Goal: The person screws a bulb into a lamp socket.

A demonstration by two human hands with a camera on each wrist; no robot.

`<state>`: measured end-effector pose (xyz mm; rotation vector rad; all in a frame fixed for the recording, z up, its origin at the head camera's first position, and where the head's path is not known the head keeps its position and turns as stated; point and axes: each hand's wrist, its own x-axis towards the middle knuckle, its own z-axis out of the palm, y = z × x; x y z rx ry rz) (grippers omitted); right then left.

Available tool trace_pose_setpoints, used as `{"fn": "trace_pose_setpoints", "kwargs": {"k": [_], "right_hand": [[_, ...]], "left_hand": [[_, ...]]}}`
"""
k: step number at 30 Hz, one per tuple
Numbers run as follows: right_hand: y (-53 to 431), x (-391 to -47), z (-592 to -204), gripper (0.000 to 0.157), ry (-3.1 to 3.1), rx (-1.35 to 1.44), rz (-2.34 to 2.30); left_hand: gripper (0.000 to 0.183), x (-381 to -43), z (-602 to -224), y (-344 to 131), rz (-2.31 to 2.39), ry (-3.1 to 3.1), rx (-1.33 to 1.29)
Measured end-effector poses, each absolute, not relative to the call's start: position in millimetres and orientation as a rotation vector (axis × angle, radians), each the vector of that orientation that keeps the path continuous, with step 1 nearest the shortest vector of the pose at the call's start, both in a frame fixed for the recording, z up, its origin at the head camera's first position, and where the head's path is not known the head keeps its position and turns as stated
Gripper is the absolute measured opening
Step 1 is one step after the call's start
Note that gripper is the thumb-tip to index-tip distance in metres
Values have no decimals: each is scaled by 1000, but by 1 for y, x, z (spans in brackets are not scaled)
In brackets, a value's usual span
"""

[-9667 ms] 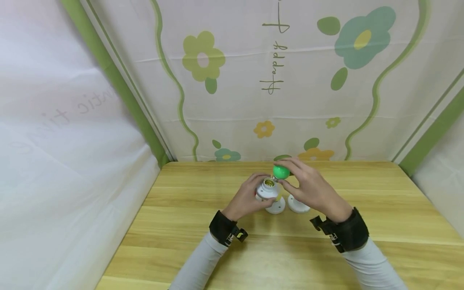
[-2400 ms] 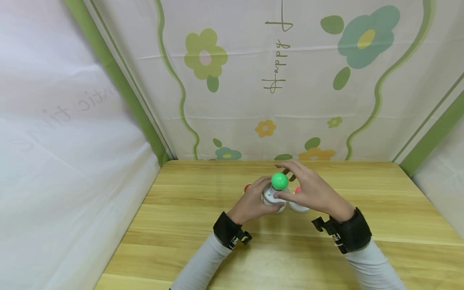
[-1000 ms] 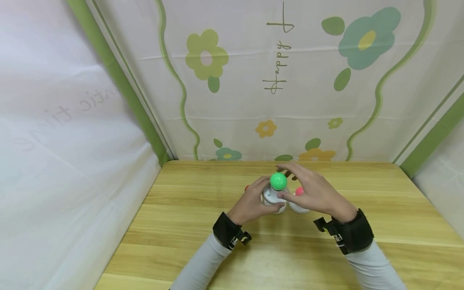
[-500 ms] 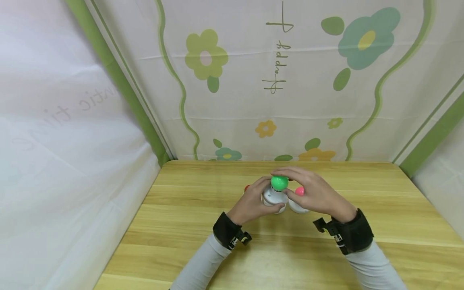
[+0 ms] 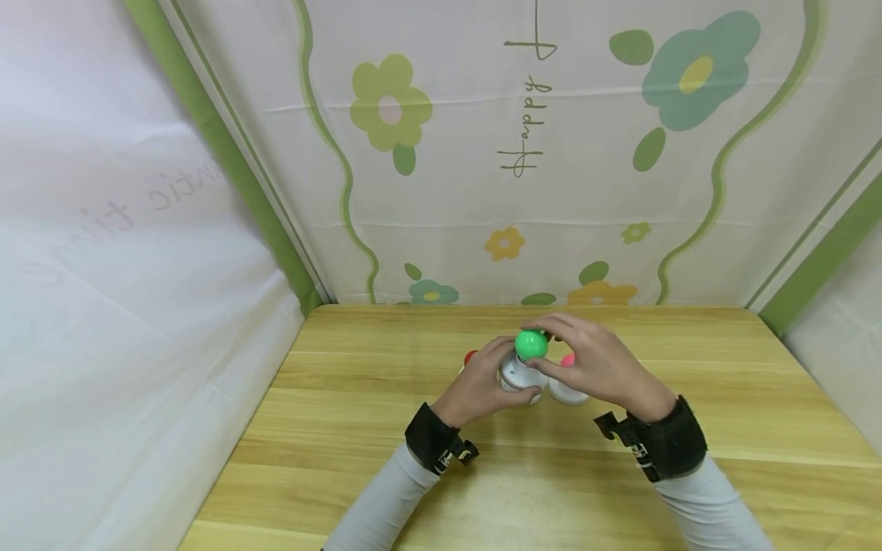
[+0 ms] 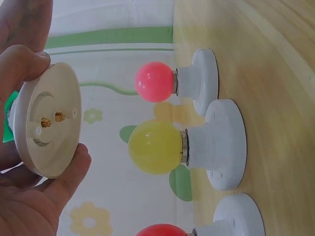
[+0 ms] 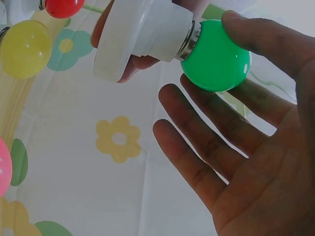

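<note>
My left hand (image 5: 475, 386) grips a white lamp holder (image 5: 518, 375) by its round base, up off the table. Its underside with brass screws shows in the left wrist view. A green light bulb (image 7: 216, 56) sits in that holder's socket, a metal band of its screw base still visible. My right hand (image 5: 592, 363) pinches the bulb between thumb and index finger; the other fingers are spread beneath it in the right wrist view. Beyond the hands stand a pink bulb (image 6: 155, 81), a yellow bulb (image 6: 156, 146) and a red bulb (image 6: 162, 230), each in a white holder.
The three holders with bulbs stand in a row on the wooden table (image 5: 537, 490), partly hidden by my hands in the head view. A flowered fabric wall (image 5: 455, 176) rises behind the table's far edge. Another fabric wall (image 5: 138, 306) flanks the left side.
Earlier the green bulb was tilted beside the open socket; now it sits in it. Over the last second my right fingers loosened, closed round the bulb and shifted on it. My left hand stayed nearly still.
</note>
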<state>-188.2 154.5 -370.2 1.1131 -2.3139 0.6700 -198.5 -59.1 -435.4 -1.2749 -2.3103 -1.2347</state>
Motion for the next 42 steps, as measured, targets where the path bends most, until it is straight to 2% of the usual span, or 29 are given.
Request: {"fn": "trace_pose_setpoints", "kwargs": {"k": [9,15,23,28,36,42], "right_hand": [[152,-187,-370,55,-2359,1024,651],[154,-185,-368,62,-2415,1079,780],[156,-186,-369,53,-2354,1254,873],[156,-186,-368,49,-2343,1236,831],[155,-184,-367,49,-2320,1199,784],[153,-186,-369,49,-2323,1132,752]], "left_hand": [[64,-199,-436,-59,-1241,-2307,-1272],[67,-198,-435,-60,-1249,-2323,-1265],[65,-198,-437,-60,-1246,-2317,-1259],[66,-194,-434,-59,-1271,-2306,-1237],[61,-176,-408,-60,-1281,-2305,-1225],[63,-175,-407,-59,-1281,-2295,-1235]]}}
